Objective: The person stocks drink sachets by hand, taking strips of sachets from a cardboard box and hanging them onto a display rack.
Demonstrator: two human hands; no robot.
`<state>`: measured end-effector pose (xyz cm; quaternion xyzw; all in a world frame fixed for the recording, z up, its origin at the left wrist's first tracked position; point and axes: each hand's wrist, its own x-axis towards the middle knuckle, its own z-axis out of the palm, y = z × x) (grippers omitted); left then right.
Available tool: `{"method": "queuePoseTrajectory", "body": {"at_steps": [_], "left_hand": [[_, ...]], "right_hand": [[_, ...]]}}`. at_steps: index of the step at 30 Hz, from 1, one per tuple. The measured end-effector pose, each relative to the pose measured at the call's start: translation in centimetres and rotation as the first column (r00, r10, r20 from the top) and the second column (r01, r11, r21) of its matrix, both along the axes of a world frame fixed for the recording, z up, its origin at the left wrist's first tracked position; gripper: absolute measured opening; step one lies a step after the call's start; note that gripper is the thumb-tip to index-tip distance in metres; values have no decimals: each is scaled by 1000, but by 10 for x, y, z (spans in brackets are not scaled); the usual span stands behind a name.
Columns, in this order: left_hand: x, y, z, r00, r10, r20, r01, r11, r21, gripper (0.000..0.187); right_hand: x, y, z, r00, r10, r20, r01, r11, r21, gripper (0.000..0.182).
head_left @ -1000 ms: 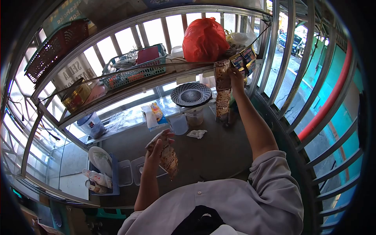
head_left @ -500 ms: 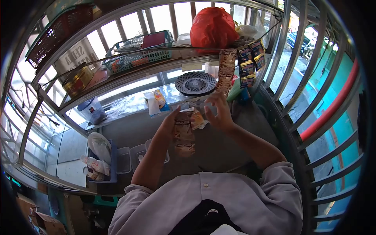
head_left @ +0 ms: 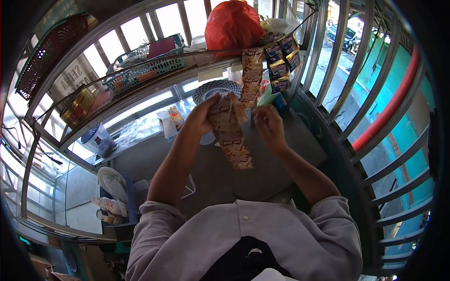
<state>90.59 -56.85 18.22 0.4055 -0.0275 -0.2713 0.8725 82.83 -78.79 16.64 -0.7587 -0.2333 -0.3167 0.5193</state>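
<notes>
My left hand [head_left: 202,116] grips the upper part of a strip of brown sachets [head_left: 230,136], printed with "Susu Jahe". The strip hangs down at a slant over the dark counter. To its right, my right hand [head_left: 270,125] is raised with loosely bent fingers, and nothing shows in it. Beyond both hands, another strip of brown sachets [head_left: 252,77] hangs from the shelf edge. Dark blue sachets [head_left: 278,70] hang beside it. A patterned round plate [head_left: 206,90] stands behind my left hand and is partly hidden by it.
A red plastic bag [head_left: 233,28] and a green basket [head_left: 147,65] sit on the upper shelf. At the left are a lidded plastic tub [head_left: 99,140] and a blue bin [head_left: 132,196] with cups and plates. Metal bars [head_left: 349,89] line the right side.
My left hand has lifted the sachet strip farther out, and more of its length shows. My right hand has come lower, its fingers more bent. The camera view has shifted slightly.
</notes>
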Motion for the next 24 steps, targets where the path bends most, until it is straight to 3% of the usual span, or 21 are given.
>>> {"method": "queuePoseTrajectory", "body": {"at_steps": [4, 7, 9, 10, 11, 12, 13, 14, 15, 17, 19, 21, 23, 24], "left_hand": [[-6, -19, 23, 988, -52, 142, 46, 998, 45, 32], [-12, -36, 28, 957, -96, 273, 104, 995, -12, 28], [-21, -51, 36, 936, 85, 341, -128, 986, 105, 34], [-15, -59, 33, 872, 131, 471, -194, 977, 87, 34], [-13, -62, 35, 870, 130, 475, -194, 977, 88, 34], [-16, -65, 44, 590, 61, 805, -368, 908, 201, 29], [-21, -68, 55, 221, -108, 969, -558, 801, 217, 26], [-28, -75, 64, 327, -123, 937, -495, 822, 280, 26], [-33, -78, 73, 327, -122, 937, -496, 822, 280, 26], [-40, -80, 83, -204, -327, 923, -641, 757, 127, 29], [-38, -82, 84, -265, -412, 872, -627, 760, 169, 19], [-38, -80, 87, -330, -493, 805, -614, 760, 213, 12], [-42, -75, 93, -276, -510, 815, -423, 826, 373, 18], [-39, -72, 94, -280, -509, 814, -423, 826, 371, 18]], "right_hand": [[12, -5, 7, 989, 99, -109, -94, 994, 51, 17], [8, 3, 18, 1000, 14, -1, -14, 1000, 12, 23], [6, 12, 19, 998, -60, -10, 60, 998, 29, 26], [10, 13, 17, 998, -59, -6, 59, 998, 30, 26], [16, 12, 11, 981, -160, 112, 162, 987, -8, 30], [20, 13, 9, 940, -253, 230, 267, 963, -32, 35], [19, 15, 11, 939, -255, 233, 269, 963, -29, 35], [15, 18, 13, 889, -324, 324, 339, 941, 12, 42], [14, 20, 14, 826, -389, 408, 403, 914, 57, 49], [23, 21, -1, 788, -394, 474, 401, 912, 91, 58], [30, 20, -14, 744, -395, 538, 393, 911, 126, 67], [32, 15, -26, 930, -164, 328, 179, 984, -15, 64], [61, 15, -55, 918, -253, 306, 249, 967, 50, 62], [71, 15, -63, 900, -338, 275, 319, 941, 113, 60]]}}
